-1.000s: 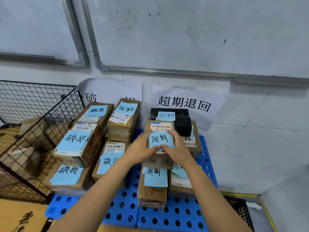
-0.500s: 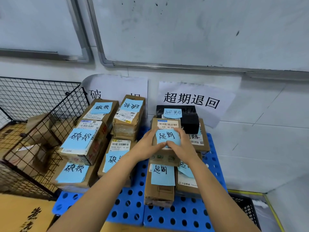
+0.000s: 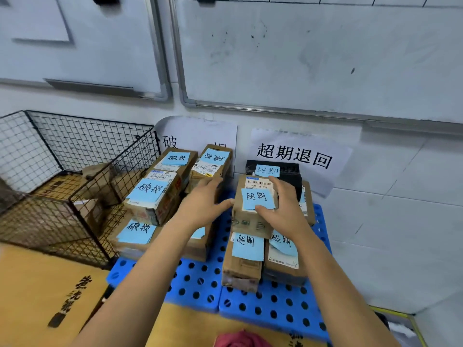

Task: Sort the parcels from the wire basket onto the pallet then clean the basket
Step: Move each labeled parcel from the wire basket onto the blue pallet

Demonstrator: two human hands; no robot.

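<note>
Leftward off the top parcel (image 3: 248, 221) goes the left hand (image 3: 200, 204), now open beside it; the right hand (image 3: 283, 209) rests flat on top. Stacked high on the pallet (image 3: 263, 304), the parcel could slide off if nudged on release.

One view only: head cam, wide-angle, looking fwd & down, close in on pallet (image 3: 250, 304) against wall (image 3: 400, 221). Arms (image 3: 140, 284) enter from bottom edge. Basket (image 3: 75, 196) at left, whiteboards (image 3: 300, 58) across top.
</note>
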